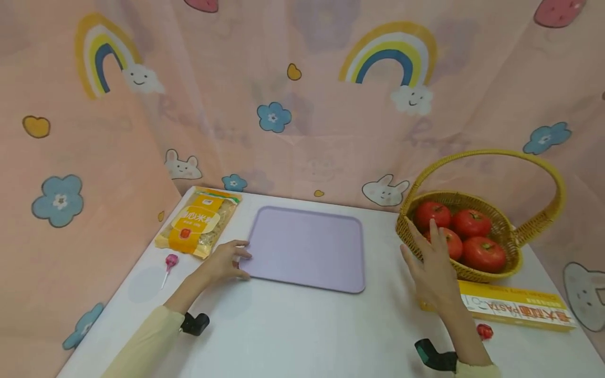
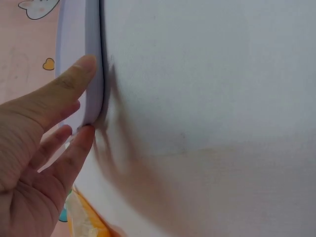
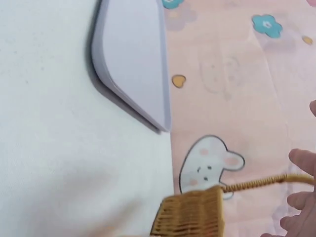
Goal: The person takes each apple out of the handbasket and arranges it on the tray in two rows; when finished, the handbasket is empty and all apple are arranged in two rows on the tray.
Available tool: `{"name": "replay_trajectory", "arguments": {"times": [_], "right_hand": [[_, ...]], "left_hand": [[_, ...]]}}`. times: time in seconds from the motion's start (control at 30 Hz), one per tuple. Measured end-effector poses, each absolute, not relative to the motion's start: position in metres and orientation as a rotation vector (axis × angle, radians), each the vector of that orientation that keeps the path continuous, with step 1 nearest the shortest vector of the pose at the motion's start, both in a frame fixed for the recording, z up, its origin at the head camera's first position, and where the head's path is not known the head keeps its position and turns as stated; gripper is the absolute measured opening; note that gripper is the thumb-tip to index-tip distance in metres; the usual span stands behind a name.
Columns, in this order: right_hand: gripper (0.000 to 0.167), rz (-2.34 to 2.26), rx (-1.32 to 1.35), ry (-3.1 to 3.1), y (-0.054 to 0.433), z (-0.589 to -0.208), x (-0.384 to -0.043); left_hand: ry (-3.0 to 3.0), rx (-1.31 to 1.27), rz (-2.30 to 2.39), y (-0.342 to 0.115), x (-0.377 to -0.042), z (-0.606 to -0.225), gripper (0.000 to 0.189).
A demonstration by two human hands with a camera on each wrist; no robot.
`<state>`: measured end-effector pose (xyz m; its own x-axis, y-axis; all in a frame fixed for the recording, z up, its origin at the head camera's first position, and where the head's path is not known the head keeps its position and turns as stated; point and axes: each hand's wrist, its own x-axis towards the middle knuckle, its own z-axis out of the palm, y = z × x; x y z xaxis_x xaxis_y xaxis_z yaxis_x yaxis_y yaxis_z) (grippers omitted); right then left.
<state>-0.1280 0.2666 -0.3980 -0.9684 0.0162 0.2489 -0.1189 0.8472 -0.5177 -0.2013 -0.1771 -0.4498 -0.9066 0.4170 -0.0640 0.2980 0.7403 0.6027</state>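
Note:
A lilac tray (image 1: 307,249) lies flat on the white table. At its near-left corner is my left hand (image 1: 224,262), fingers spread and only slightly bent. In the left wrist view the thumb (image 2: 79,74) overlaps the tray's near edge, and a fingertip is right at the corner. To the right, my right hand (image 1: 435,268) reaches in front of a yellow wicker basket (image 1: 515,239) with its fingers spread and nothing held. Several red tomatoes (image 1: 484,254) sit in the basket. The right wrist view shows only some right-hand fingertips (image 3: 301,160), beside the basket's handle.
A yellow bag of noodles (image 1: 198,223) lies left of the tray, with a pink lollipop (image 1: 171,261) before it. A yellow-and-white pasta box (image 1: 520,307) lies before the basket, near a small red wrapped candy (image 1: 484,331). A patterned pink curtain (image 1: 312,147) backs the table.

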Motion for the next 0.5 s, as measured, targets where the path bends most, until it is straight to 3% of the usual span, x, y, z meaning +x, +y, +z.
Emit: {"name": "replay_trajectory", "arguments": {"times": [0.2,0.33,0.5], "right_hand": [[0.050,1.066,0.054,-2.594,0.298,-0.393,-0.124],[0.050,1.166,-0.079,-2.533,0.322,-0.390,-0.122],[0.051,1.342,-0.296,-2.474,0.362,-0.394,-0.119]], "left_hand": [[2.684,0.405,1.013,-0.180,-0.205,-0.452,0.071],[2.687,0.378,1.027,-0.181,-0.204,-0.452,0.074],[2.729,0.425,1.026,-0.182,-0.206,-0.456,0.060]]}}
